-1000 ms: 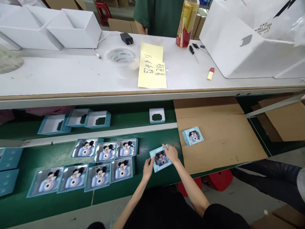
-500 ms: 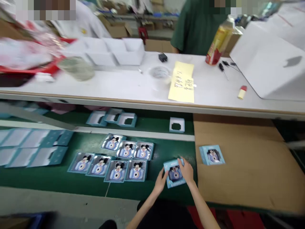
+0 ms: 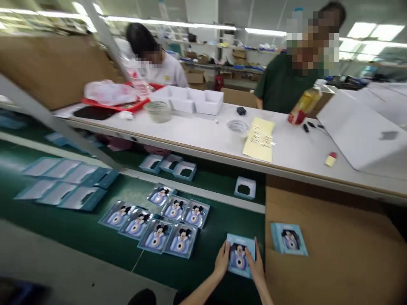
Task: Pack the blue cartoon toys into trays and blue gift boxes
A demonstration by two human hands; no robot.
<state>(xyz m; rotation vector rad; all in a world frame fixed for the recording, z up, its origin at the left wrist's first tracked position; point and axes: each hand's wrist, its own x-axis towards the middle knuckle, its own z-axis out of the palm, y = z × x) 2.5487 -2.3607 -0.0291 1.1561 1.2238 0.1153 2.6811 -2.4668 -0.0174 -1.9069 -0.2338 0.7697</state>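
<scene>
A light-blue toy box [image 3: 238,256] with a cartoon mouse and blue camera in its window is gripped by its two sides. My left hand [image 3: 221,259] closes on its left edge. On the right edge is my right hand [image 3: 256,262], its thumb lying over the front. To the left, several open trays [image 3: 180,240] with the same mouse toys lie on the green surface [image 3: 210,271]. A similar closed box [image 3: 290,238] rests on the brown cardboard [image 3: 330,279] at right.
Several blue box sleeves [image 3: 81,197] stand in rows at left. Empty frames [image 3: 245,187] sit under the white shelf [image 3: 203,137], whose front edge crosses ahead. The shelf holds a bottle [image 3: 305,103], tape [image 3: 238,126] and a yellow note [image 3: 260,140]. Two people are beyond it.
The view has tilted up, showing more of the room. My right hand has shifted from the box's top edge to its right side, and the box sits straighter.
</scene>
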